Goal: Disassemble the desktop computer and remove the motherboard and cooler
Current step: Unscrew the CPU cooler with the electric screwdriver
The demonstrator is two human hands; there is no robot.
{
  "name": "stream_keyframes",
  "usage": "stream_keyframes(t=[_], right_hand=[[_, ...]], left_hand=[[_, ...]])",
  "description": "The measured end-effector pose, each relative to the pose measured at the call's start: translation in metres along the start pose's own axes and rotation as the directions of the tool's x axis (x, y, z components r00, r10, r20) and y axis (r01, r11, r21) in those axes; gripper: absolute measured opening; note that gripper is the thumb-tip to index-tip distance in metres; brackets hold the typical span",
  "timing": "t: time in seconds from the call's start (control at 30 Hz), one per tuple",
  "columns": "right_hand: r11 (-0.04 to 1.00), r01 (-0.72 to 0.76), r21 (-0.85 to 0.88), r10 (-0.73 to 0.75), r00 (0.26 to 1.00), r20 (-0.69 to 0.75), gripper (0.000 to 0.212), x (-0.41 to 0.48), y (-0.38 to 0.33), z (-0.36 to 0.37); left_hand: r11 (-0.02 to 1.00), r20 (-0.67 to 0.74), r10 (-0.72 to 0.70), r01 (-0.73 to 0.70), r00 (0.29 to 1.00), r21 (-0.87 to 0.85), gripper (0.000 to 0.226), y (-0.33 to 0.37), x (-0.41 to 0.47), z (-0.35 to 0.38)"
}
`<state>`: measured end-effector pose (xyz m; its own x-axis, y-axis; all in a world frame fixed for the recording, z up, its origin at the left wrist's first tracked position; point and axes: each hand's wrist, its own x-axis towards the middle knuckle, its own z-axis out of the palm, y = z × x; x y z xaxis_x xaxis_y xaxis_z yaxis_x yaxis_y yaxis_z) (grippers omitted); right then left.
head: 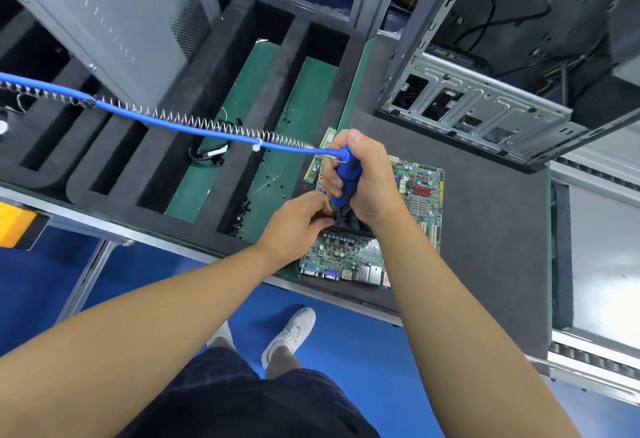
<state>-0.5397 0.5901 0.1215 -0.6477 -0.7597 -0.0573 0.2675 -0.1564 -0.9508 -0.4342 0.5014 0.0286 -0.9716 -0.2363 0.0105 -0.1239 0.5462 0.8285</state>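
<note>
right hand (363, 177) gripping screwdriver (348, 174), motherboard (420, 202)

The black cooler (353, 224) shows only as a sliver under the right hand (367, 177) and the left hand (294, 226), whose fingertips hide what they pinch. The tip of the electric screwdriver (348, 174) is hidden too. The far computer case (485, 108) is cut off by the top and right edges. The loose screws (242, 215) are too small to count.
</note>
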Motion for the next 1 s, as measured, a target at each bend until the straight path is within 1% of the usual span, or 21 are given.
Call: stream_keyframes(t=[0.2, 0.27, 0.33, 0.4, 0.47, 0.53, 0.63, 0.73, 0.83, 0.9, 0.93, 0.97, 1.0], right_hand=[[1.0, 0.016, -0.009, -0.016, 1.0, 0.001, 0.033, 0.0, -0.004, -0.001], [1.0, 0.02, -0.022, -0.02, 1.0, 0.006, 0.033, 0.001, -0.006, -0.001], [0.999, 0.024, -0.024, -0.024, 1.0, 0.009, 0.034, 0.002, -0.006, -0.001], [0.999, 0.028, -0.032, -0.028, 1.0, 0.0, 0.033, 0.002, -0.005, -0.001], [0.999, 0.035, -0.035, -0.035, 0.999, -0.02, 0.032, 0.001, -0.001, -0.001], [0.999, 0.037, -0.025, -0.039, 0.998, -0.058, 0.032, -0.002, 0.002, 0.0], [0.999, 0.042, -0.003, -0.042, 0.987, -0.153, 0.03, -0.005, 0.006, 0.003], [0.998, 0.065, 0.002, -0.063, 0.969, -0.239, 0.033, -0.009, 0.007, 0.006], [0.996, 0.087, -0.021, -0.09, 0.961, -0.263, 0.034, -0.011, 0.006, 0.012], [0.996, 0.089, -0.031, -0.094, 0.956, -0.278, 0.038, -0.014, 0.005, 0.016], [0.995, 0.091, -0.034, -0.097, 0.952, -0.289, 0.04, -0.015, 0.004, 0.017], [0.995, 0.094, -0.036, -0.101, 0.949, -0.3, 0.042, -0.017, 0.004, 0.017], [0.994, 0.101, -0.035, -0.107, 0.944, -0.311, 0.043, -0.019, 0.003, 0.017]], left_hand=[[0.998, 0.04, 0.061, -0.061, 0.997, -0.006, 0.01, -0.005, -0.002, -0.005], [0.998, 0.047, 0.051, -0.053, 0.998, 0.028, 0.019, -0.008, -0.002, -0.007], [0.994, 0.056, 0.058, -0.063, 0.997, 0.088, 0.033, -0.013, -0.003, -0.009], [0.967, 0.066, 0.132, -0.143, 0.989, 0.213, 0.044, -0.02, -0.004, -0.011], [0.93, 0.077, 0.176, -0.191, 0.981, 0.314, 0.047, -0.024, -0.007, -0.011], [0.914, 0.062, 0.2, -0.209, 0.978, 0.347, 0.044, -0.026, -0.007, -0.01], [0.921, 0.07, 0.215, -0.226, 0.974, 0.317, 0.039, -0.029, -0.008, -0.007], [0.943, 0.094, 0.185, -0.204, 0.978, 0.263, 0.033, -0.029, -0.007, -0.005], [0.941, 0.127, 0.169, -0.198, 0.977, 0.275, 0.037, -0.023, 0.0, -0.007], [0.937, 0.117, 0.196, -0.221, 0.974, 0.27, 0.037, -0.021, 0.004, -0.009], [0.937, 0.119, 0.208, -0.233, 0.971, 0.259, 0.041, -0.02, 0.006, -0.01], [0.944, 0.132, 0.204, -0.231, 0.97, 0.234, 0.052, -0.018, 0.007, -0.01], [0.956, 0.157, 0.184, -0.214, 0.97, 0.202, 0.067, -0.016, 0.009, -0.011]])
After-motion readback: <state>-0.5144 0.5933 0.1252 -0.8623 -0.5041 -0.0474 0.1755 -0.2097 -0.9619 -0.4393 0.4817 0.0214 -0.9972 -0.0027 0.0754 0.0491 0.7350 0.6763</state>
